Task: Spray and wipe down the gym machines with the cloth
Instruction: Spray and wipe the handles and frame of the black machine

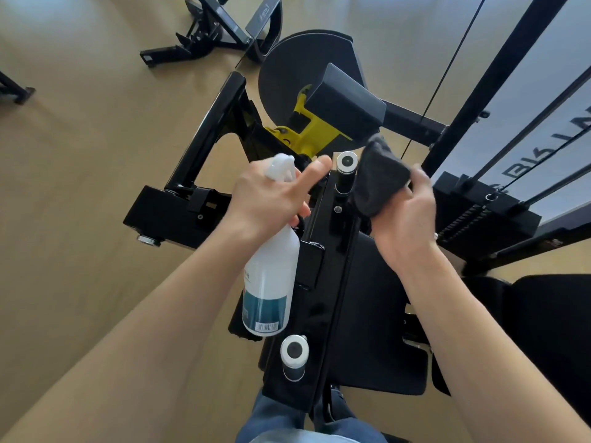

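Left hand [271,196] grips the neck of a white spray bottle [270,282], forefinger extended, body hanging over the black gym machine [339,282]. Right hand [407,215] holds a dark cloth [379,179] bunched in curled fingers, beside a silver-capped handle [347,163] near the yellow bracket [315,132]

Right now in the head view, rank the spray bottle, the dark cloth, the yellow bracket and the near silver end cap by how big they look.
1. spray bottle, clearly largest, though nearest the camera.
2. dark cloth and yellow bracket: look alike, partly hidden, so unranked.
3. near silver end cap, smallest.
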Demonstrator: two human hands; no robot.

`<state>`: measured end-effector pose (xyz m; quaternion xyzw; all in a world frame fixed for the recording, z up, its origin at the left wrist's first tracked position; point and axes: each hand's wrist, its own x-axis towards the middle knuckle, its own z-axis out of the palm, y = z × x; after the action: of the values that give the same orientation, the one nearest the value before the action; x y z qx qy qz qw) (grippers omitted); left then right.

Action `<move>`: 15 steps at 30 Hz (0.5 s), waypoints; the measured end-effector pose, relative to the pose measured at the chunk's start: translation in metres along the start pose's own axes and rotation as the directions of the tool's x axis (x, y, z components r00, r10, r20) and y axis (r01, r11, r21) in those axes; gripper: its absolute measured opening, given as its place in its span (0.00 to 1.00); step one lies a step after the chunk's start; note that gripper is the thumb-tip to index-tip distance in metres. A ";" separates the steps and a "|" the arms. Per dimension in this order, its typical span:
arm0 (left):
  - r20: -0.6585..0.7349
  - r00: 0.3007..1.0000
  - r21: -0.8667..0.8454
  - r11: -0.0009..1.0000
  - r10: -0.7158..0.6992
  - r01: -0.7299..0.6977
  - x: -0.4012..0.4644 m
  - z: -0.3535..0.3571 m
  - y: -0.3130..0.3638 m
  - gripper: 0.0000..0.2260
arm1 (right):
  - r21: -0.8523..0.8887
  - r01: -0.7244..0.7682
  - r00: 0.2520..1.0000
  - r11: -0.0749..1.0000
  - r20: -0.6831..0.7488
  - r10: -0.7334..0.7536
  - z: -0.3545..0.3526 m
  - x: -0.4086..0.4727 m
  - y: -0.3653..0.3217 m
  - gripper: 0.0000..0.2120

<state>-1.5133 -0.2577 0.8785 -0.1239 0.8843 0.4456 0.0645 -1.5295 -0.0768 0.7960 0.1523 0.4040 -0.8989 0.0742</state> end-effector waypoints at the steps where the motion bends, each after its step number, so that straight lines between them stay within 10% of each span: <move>1: -0.019 1.000 -0.013 1.000 0.009 -0.009 0.004 -0.005 0.002 0.25 | -0.072 0.020 1.000 0.997 0.017 -0.019 0.008 0.003 0.002 0.27; 4: -0.074 0.997 -0.045 0.999 0.007 -0.010 0.016 -0.015 0.000 0.26 | -0.399 0.116 0.992 0.910 0.096 -0.085 0.018 0.007 0.008 0.21; 7: -0.075 0.997 -0.080 0.996 -0.031 0.025 0.027 -0.017 -0.004 0.26 | -0.746 0.319 0.948 0.584 0.251 -0.196 0.011 0.012 0.013 0.33; 12: -0.057 0.998 -0.088 0.996 -0.006 0.001 0.041 -0.008 -0.001 0.27 | -0.835 0.493 0.824 0.243 0.360 -0.438 0.019 0.043 0.026 0.27; 15: -0.037 0.999 -0.098 0.995 -0.001 -0.002 0.047 -0.002 -0.003 0.27 | -0.851 0.460 0.779 0.253 0.251 -0.574 0.030 0.057 0.034 0.13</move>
<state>-1.5573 -0.2679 0.8670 -0.1350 0.8624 0.4861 0.0416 -1.5813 -0.1225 0.7719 -0.0009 0.8369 -0.5171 -0.1794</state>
